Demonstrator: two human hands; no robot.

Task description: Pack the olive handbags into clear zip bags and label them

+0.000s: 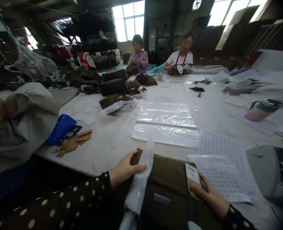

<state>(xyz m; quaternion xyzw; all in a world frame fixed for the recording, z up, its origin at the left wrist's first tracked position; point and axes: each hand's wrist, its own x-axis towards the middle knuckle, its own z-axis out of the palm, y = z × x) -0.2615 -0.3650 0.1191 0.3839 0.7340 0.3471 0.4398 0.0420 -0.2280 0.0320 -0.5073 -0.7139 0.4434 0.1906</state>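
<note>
A dark olive bag (167, 179) lies at the table's near edge, between my two hands. My left hand (127, 167) grips its upper left corner, the thumb pressing on a strap wrapped in white plastic (140, 182) that runs down across the bag. At the bag's right side my right hand (209, 193) holds the edge, with the thumb on a brown and white hang tag (193, 179). A small pale label strip (162, 198) shows on the bag's front.
Clear plastic bags (165, 124) lie beyond the bag. Printed label sheets (220, 163) and a grey machine (268, 172) are at right, a pink cup (261, 110) behind. Olive bags (114, 86) are piled back left. Several people work around the table.
</note>
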